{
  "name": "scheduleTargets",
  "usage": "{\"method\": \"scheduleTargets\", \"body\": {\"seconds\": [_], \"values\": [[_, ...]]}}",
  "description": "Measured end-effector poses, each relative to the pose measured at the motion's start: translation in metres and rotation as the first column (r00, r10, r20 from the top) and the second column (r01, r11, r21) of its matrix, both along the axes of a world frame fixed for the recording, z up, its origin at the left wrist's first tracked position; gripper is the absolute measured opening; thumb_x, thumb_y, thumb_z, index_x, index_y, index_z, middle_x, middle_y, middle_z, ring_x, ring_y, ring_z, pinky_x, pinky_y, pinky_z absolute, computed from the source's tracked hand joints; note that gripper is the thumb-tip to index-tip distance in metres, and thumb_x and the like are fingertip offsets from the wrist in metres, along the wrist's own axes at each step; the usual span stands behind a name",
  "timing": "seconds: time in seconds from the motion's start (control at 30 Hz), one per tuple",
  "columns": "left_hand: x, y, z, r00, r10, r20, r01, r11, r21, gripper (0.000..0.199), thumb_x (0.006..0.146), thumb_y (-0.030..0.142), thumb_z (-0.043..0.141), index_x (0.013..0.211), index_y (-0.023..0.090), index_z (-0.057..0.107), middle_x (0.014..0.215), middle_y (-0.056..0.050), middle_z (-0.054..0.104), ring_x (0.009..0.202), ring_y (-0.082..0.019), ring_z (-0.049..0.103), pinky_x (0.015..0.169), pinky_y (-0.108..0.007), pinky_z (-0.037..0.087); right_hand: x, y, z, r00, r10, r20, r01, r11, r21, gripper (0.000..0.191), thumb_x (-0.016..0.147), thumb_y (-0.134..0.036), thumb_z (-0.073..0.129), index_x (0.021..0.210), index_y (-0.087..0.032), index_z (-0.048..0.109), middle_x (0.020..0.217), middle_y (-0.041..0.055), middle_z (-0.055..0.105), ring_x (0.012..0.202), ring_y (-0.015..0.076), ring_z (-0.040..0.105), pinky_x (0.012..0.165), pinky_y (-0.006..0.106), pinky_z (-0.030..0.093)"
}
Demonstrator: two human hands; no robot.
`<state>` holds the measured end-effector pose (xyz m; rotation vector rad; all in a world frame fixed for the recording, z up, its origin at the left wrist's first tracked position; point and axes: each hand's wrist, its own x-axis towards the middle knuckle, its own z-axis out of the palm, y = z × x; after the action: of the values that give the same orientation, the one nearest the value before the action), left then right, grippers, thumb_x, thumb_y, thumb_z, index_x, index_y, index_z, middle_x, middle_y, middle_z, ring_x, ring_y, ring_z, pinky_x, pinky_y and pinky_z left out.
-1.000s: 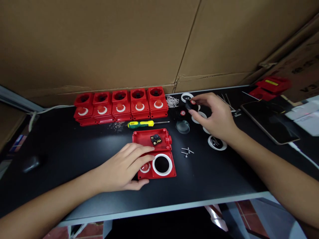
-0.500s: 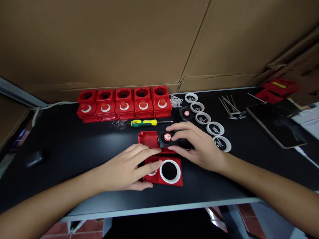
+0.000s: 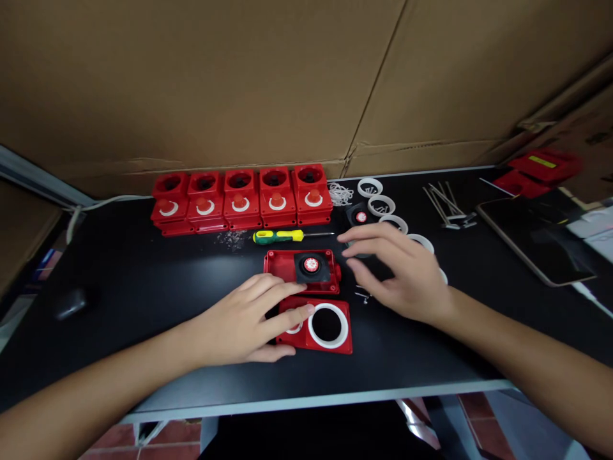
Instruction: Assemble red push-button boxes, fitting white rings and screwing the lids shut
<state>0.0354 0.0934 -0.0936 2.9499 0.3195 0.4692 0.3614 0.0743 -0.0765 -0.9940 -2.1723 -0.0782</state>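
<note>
My left hand (image 3: pixel 258 319) lies with fingers spread over a red cover plate (image 3: pixel 306 340), its index finger touching the plate's white ring (image 3: pixel 345 327). Its fingertips also reach the lower edge of a red box base (image 3: pixel 278 263). A square black part with a round red-and-white label (image 3: pixel 311 265) rests in that base, toward its right side. My right hand (image 3: pixel 393 268) hovers to the right of the base, fingers apart and nothing between them. Several screws (image 3: pixel 364 296) lie on the table beside it. Another black labelled part (image 3: pixel 360 217) sits farther back, close to the right fingertips.
A row of assembled red units (image 3: pixel 239 201) stands at the back. In front lies a yellow-green screwdriver (image 3: pixel 278 236). White rings holding screws (image 3: pixel 382 205) line the right, with long bolts (image 3: pixel 447 204) and a phone (image 3: pixel 531 239) beyond. A dark mouse (image 3: pixel 71 304) is at left.
My right hand has let go of the black labelled part and moved right. The part now lies flatter and a little farther left in the red base. My left hand has barely moved.
</note>
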Motion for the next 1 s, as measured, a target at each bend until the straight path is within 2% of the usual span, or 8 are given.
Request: {"method": "scheduleTargets", "body": {"seconds": [0.07,0.17,0.3,0.43,0.6,0.7,1.0], "values": [[0.0,0.0,0.001,1.0,0.011,-0.005,-0.011,1.0,0.006,0.061,0.102,0.042,0.087,0.152,0.018,0.062,0.148,-0.023,0.069,0.125,-0.037,0.066,0.108,-0.055,0.062,0.01,0.003,0.003,0.993,-0.114,0.01,0.114,0.993,0.007,0.013,0.102,-0.014,0.067,0.113,-0.021,0.067,0.121,0.0057,0.078,0.116,0.0152,0.078,0.104,0.032,0.065],[-0.001,0.0,0.001,1.0,0.019,0.004,-0.019,1.0,0.016,0.057,0.104,0.04,0.083,0.152,0.018,0.061,0.146,-0.023,0.068,0.123,-0.037,0.065,0.106,-0.056,0.063,0.03,0.01,0.003,0.975,-0.21,0.074,0.212,0.977,-0.03,0.005,0.105,-0.018,0.065,0.106,-0.02,0.068,0.108,0.0028,0.077,0.101,0.0139,0.077,0.089,0.031,0.059],[-0.002,0.001,0.0,0.998,0.052,0.02,-0.052,0.998,0.029,0.059,0.106,0.039,0.082,0.156,0.02,0.059,0.146,-0.023,0.067,0.122,-0.036,0.065,0.106,-0.056,0.063,0.052,0.016,0.001,0.944,-0.275,0.183,0.303,0.942,-0.145,0.019,0.107,-0.032,0.063,0.096,-0.02,0.071,0.092,0.002,0.072,0.076,0.0124,0.066,0.076,0.032,0.049],[-0.003,0.002,0.0,0.998,0.068,-0.002,-0.068,0.998,0.012,0.068,0.105,0.042,0.085,0.163,0.022,0.055,0.149,-0.023,0.066,0.124,-0.037,0.064,0.108,-0.057,0.062,0.055,0.014,-0.004,0.91,-0.275,0.311,0.36,0.896,-0.261,0.027,0.102,-0.047,0.072,0.106,-0.02,0.075,0.091,0.0027,0.071,0.068,0.0113,0.059,0.065,0.03,0.041],[-0.003,0.004,0.0,0.999,0.052,0.002,-0.052,0.998,-0.02,0.08,0.104,0.048,0.086,0.17,0.022,0.049,0.151,-0.024,0.066,0.127,-0.038,0.064,0.111,-0.058,0.06,0.045,0.009,-0.011,0.873,-0.332,0.357,0.421,0.883,-0.208,0.047,0.094,-0.061,0.082,0.111,-0.018,0.074,0.103,0.0063,0.074,0.066,0.0109,0.057,0.058,0.029,0.036],[-0.003,0.004,0.0,0.999,0.052,0.008,-0.052,0.998,-0.035,0.076,0.103,0.044,0.086,0.167,0.022,0.051,0.155,-0.024,0.065,0.13,-0.038,0.064,0.113,-0.057,0.059,0.042,0.009,-0.013,0.861,-0.347,0.372,0.438,0.877,-0.197,0.047,0.091,-0.059,0.085,0.11,-0.018,0.074,0.109,0.0069,0.075,0.067,0.0109,0.057,0.056,0.028,0.034],[-0.002,0.003,0.002,0.999,0.037,0.027,-0.036,0.999,-0.03,0.059,0.107,0.041,0.08,0.155,0.016,0.058,0.152,-0.025,0.068,0.128,-0.037,0.067,0.112,-0.055,0.06,0.044,0.008,-0.012,0.874,-0.351,0.335,0.438,0.869,-0.232,0.031,0.09,-0.039,0.079,0.113,-0.019,0.073,0.106,0.0043,0.075,0.061,0.0089,0.057,0.052,0.026,0.037]]}}
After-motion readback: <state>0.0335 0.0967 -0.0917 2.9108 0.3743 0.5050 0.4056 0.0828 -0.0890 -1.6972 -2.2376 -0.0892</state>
